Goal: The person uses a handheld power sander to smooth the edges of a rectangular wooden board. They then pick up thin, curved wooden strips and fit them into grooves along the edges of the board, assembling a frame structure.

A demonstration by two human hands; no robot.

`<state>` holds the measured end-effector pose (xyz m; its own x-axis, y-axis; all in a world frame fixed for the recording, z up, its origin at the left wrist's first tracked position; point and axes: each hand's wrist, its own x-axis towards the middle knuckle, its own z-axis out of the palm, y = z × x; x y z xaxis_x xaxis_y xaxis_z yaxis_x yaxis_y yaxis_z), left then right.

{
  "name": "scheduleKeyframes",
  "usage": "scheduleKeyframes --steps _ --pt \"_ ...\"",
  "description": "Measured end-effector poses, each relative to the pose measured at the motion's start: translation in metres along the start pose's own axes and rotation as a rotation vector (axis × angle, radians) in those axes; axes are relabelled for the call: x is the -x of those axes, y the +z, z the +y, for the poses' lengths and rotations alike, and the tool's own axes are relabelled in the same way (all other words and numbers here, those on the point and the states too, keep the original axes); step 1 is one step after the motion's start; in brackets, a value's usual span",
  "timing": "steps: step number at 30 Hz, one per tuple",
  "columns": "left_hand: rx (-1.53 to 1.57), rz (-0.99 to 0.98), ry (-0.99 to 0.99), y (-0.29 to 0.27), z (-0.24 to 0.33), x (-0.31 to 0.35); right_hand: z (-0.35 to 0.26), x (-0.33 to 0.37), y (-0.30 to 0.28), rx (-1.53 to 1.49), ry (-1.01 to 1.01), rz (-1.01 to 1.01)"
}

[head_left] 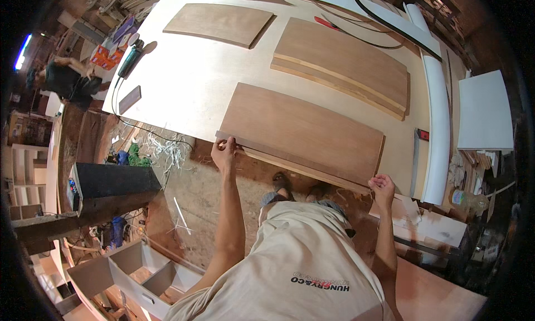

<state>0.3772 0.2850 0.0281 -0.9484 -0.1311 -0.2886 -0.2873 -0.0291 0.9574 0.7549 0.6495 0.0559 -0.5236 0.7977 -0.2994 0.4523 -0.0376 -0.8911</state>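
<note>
A flat brown wooden panel (pixel 304 128) lies at the near edge of the pale worktable. Along its front edge runs a thin brown edging strip (pixel 278 154). My left hand (pixel 224 152) pinches the strip's left end at the panel's near left corner. At the near right corner, my right hand (pixel 382 189) has its fingers closed at the strip's other end. A stack of similar panels (pixel 343 64) lies just beyond, and another panel (pixel 220 24) rests at the far left.
A dark green corded power tool (pixel 131 59) and a small dark rectangular block (pixel 130 99) lie on the table's left. At right are a hand saw (pixel 416 159) and a long white roll (pixel 436 120). Another person (pixel 67 78) stands far left. White shavings (pixel 167 148) litter the floor.
</note>
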Motion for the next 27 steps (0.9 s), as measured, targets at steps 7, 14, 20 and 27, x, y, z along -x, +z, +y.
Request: scheduleKeyframes --steps 7,14,20,27 --pt "-0.267 -0.072 0.068 -0.007 -0.01 -0.023 0.038 0.003 -0.007 -0.15 -0.027 0.06" --pt "-0.039 -0.126 -0.08 -0.022 -0.024 -0.032 0.023 0.005 0.001 0.101 -0.088 0.111" --pt "-0.084 -0.147 -0.026 -0.016 -0.027 -0.032 0.01 0.018 0.004 0.162 -0.064 0.193" --pt "-0.11 -0.086 0.018 -0.016 -0.025 -0.024 0.049 0.001 0.007 0.22 -0.193 0.237"
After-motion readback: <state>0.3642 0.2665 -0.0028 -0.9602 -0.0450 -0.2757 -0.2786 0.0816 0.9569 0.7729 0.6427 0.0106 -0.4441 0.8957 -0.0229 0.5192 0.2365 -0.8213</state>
